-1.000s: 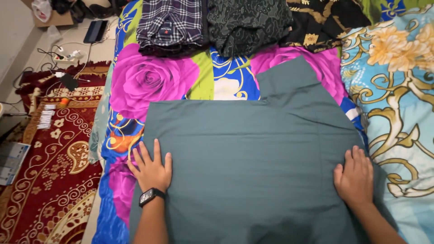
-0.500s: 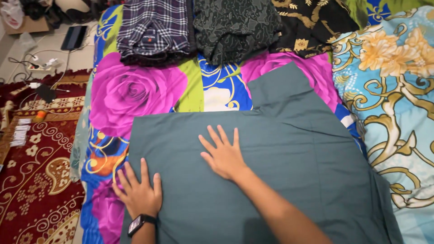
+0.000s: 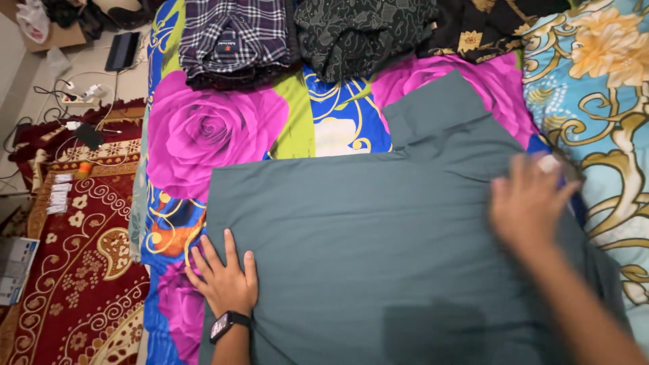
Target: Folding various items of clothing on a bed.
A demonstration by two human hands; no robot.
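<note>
Both forearms are bare as far as the view reaches, with no sleeve showing on either one. The left hand (image 3: 225, 284) has no rings on the fingers that can be seen, and its nails are short and plain. Just behind it the wrist carries a smartwatch (image 3: 222, 327) with a dark rectangular face on a black band; a thin reddish mark shows on the screen. The right hand (image 3: 529, 203) is smeared by blur, so rings or nails cannot be made out, though its wrist appears bare.

Grey-green cloth (image 3: 378, 243) (flat, spread on bed)
</note>
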